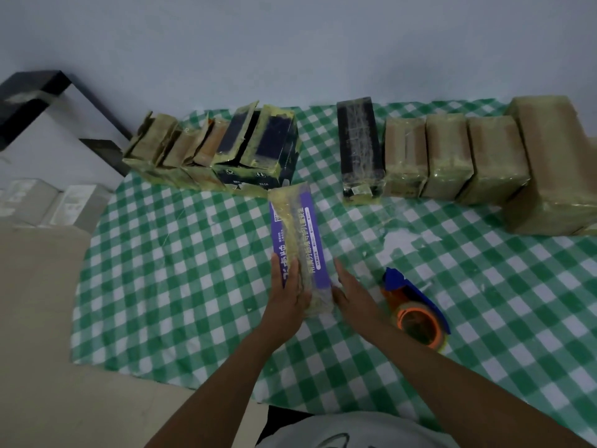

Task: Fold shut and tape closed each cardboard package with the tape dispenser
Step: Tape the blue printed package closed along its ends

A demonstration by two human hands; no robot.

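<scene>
A long purple package with white print lies lengthwise on the green checked cloth, with tape strips along its top. My left hand lies flat on its near left side, fingers straight. My right hand presses with straight fingers against its near right side. The blue and orange tape dispenser lies on the cloth just right of my right wrist, untouched.
A row of open-flapped boxes stands at the back left. A black taped box and several brown taped boxes line the back right. Pale boxes and a black frame sit off the cloth at left.
</scene>
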